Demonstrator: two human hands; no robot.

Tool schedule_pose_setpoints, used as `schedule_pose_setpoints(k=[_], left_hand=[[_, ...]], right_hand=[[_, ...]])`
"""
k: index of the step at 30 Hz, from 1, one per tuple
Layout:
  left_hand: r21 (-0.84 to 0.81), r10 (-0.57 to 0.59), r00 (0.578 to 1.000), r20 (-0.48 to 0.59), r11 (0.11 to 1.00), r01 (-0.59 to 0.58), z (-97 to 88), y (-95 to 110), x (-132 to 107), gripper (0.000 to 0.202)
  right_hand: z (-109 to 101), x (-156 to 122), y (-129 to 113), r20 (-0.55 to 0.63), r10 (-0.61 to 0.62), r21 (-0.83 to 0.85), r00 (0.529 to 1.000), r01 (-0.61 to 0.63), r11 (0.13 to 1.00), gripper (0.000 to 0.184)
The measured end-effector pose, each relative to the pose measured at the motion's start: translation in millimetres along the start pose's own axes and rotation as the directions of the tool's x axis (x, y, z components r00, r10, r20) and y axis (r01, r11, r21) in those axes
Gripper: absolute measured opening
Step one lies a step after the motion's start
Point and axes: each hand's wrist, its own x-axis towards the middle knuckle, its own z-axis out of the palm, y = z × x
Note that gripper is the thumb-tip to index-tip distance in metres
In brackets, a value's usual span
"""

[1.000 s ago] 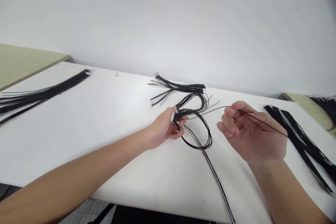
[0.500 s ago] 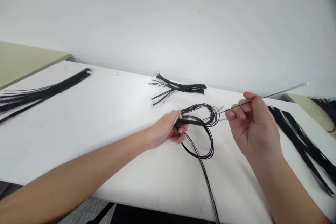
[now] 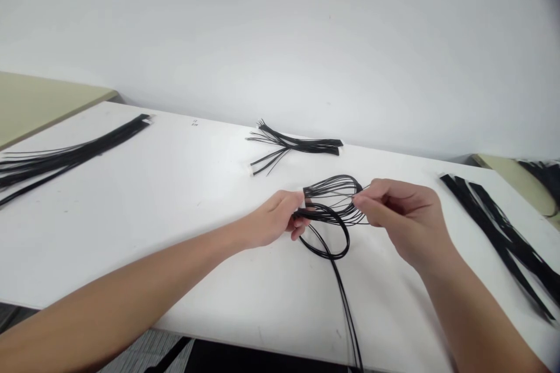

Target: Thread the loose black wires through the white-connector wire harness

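Having moved leftward, the right hand (image 3: 406, 221) pinches strands at the right bend of a looped bundle of thin black wires (image 3: 326, 215). The left hand (image 3: 277, 218) grips its white end; the loops stretch rightward between both hands, over the flat white table (image 3: 153, 204).

Looped cable bundle (image 3: 321, 213) over bench (image 3: 175, 204), between left hand (image 3: 280, 218) and right hand (image 3: 406, 221). Wire harness (image 3: 301, 145) behind bundle, on bench near wall (image 3: 280, 41). Cable bunch (image 3: 87, 154) at bench left; second bunch (image 3: 490, 230) at bench right.
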Motion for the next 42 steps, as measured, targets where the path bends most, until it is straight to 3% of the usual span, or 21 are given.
schedule_pose_setpoints(k=[4,18,28,35,42], left_hand=[[0.087,0.069,0.997,0.018,0.994,-0.070,-1.3,-7.6,-0.2,0.050],[0.125,0.102,0.993,0.064,0.986,-0.110,-3.5,-8.4,-0.8,0.053],[0.053,0.036,0.996,0.082,0.998,-0.041,0.1,-5.6,-3.0,0.050],[0.053,0.028,0.989,0.147,0.998,-0.036,2.7,-2.2,-3.7,0.050],[0.028,-0.013,0.990,0.139,1.000,0.009,2.2,-1.4,-3.8,0.047]], right_hand=[[4.2,-4.6,-5.0,0.065,-0.054,-0.207,0.996,0.066,0.976,0.017],[3.6,-3.3,-4.3,0.105,-0.181,-0.305,0.978,0.205,0.930,0.012],[9.8,-0.3,5.8,0.155,-0.441,-0.458,0.884,0.460,0.761,0.006],[17.5,-1.8,10.0,0.258,-0.417,-0.435,0.872,0.490,0.755,0.007],[21.1,-3.2,15.5,0.257,-0.416,-0.428,0.873,0.488,0.760,0.011]])
